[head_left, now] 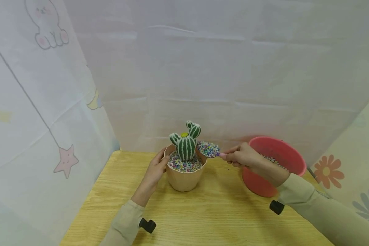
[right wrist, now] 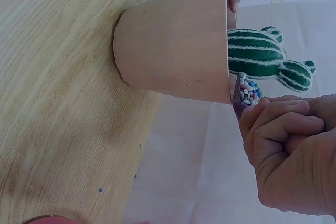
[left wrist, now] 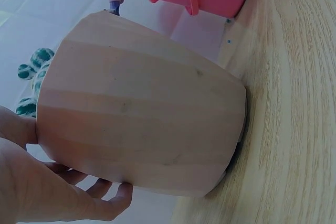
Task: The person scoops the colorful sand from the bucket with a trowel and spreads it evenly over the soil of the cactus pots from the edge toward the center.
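Note:
A beige faceted flower pot [head_left: 184,180] stands on the table, holding a green-and-white striped cactus [head_left: 186,147] set in multicoloured pebbles [head_left: 184,165]. My left hand [head_left: 155,169] holds the pot's left side; in the left wrist view its thumb is at the rim and its fingers lie along the outer wall. With my right hand [head_left: 241,155] I grip the pink handle of a small trowel [right wrist: 237,103]. Its blade, heaped with coloured pebbles [head_left: 208,149], is level with the pot's right rim, beside the cactus. Part of the handle is hidden inside my right fist.
A red bucket [head_left: 255,182] with more pebbles inside stands on the right of the wooden table [head_left: 184,218], partly behind my right forearm. A few stray pebbles [right wrist: 100,190] lie on the tabletop. Pale cloth [head_left: 203,75] hangs behind the table.

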Motion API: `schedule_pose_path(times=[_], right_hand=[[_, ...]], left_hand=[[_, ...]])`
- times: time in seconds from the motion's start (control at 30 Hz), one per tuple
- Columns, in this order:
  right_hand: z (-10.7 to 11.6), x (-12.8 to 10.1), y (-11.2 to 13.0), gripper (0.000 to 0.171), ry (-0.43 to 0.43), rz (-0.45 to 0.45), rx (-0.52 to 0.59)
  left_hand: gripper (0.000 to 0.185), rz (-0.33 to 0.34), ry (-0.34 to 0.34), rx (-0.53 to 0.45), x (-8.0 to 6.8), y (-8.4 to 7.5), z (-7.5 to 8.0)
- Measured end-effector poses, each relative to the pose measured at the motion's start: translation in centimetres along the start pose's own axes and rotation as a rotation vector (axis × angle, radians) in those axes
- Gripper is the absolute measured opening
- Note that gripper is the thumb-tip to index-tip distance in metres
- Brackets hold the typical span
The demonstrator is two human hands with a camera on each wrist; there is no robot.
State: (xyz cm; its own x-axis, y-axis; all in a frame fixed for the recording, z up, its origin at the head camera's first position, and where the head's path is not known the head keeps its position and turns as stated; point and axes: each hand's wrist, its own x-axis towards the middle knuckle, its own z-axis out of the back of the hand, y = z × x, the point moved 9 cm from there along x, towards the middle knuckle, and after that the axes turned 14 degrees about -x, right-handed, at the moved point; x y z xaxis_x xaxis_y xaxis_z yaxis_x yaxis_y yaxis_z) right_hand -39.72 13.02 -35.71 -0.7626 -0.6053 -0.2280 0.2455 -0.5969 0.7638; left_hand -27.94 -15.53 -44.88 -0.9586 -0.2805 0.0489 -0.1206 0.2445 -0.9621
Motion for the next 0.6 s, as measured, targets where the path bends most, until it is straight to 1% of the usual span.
schedule_pose_path(times=[0.13, 0.33, 0.4, 0.47, 0.6], right_hand=[[-0.2, 0.1, 0.2, 0.026, 0.007, 0.002, -0.014], [-0.6, 0.3, 0.6, 0.029, 0.013, -0.008, -0.022], [-0.7, 0.4, 0.6, 0.028, 0.008, -0.015, -0.019], [-0.7, 0.5, 0.7, 0.027, 0.003, -0.018, -0.015], [-0.8, 0.5, 0.7, 0.026, 0.006, -0.014, 0.002]], left_hand=[[0.057, 0.018, 0.007, -0.012, -0.2, -0.3, -0.2], [0.059, 0.037, 0.026, -0.003, -1.6, -2.5, -1.3], [0.059, 0.038, 0.028, 0.004, -1.8, -2.9, -1.5], [0.059, 0.038, 0.028, 0.004, -1.8, -2.9, -1.5], [0.059, 0.034, 0.016, -0.005, -1.0, -1.6, -0.9]])
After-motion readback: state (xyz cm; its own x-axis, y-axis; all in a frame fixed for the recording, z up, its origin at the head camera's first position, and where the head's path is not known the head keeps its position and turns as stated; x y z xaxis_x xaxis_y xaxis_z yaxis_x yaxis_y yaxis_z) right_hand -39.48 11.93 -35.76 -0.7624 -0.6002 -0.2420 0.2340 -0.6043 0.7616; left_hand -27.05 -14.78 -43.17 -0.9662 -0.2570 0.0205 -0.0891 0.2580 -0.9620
